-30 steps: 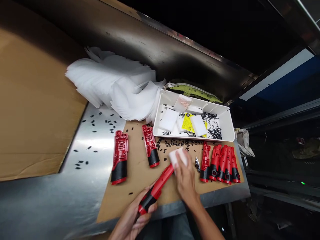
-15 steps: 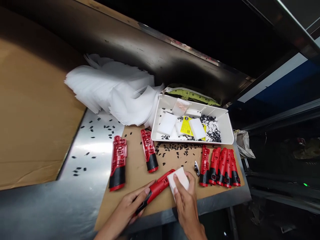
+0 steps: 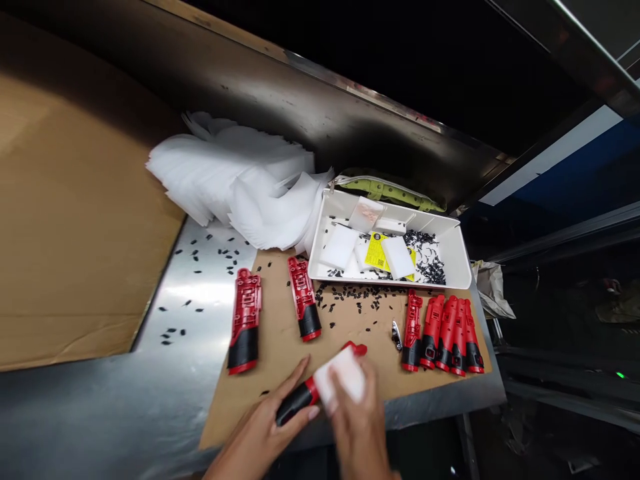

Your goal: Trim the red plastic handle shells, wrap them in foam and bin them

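Observation:
My left hand (image 3: 260, 430) is closed around the black end of a red-and-black plastic tool housing (image 3: 296, 403), thumb on the near side and index finger along the far side. A white sponge block (image 3: 347, 373) is gripped in my right hand (image 3: 357, 427), blurred by motion. The sponge lies over the middle of the housing and hides much of its red part; the red tip shows past it. Two housing halves lie inner side up beyond my hands: one at the left (image 3: 245, 320), one nearer the middle (image 3: 304, 297).
Several housings (image 3: 445, 333) stand in a row at the right, with a small metal clipper (image 3: 397, 335) beside them. A white tray (image 3: 385, 283) holds sponges, yellow labels and black bits. Foam sheets (image 3: 240, 167) and a cardboard box (image 3: 85, 200) fill the left. Loose black pieces dot the cardboard mat (image 3: 345, 333).
The sponge in my right hand has slid from the red tip down toward the middle of the housing. My left hand's fingers have shifted on the black end. The view has moved slightly.

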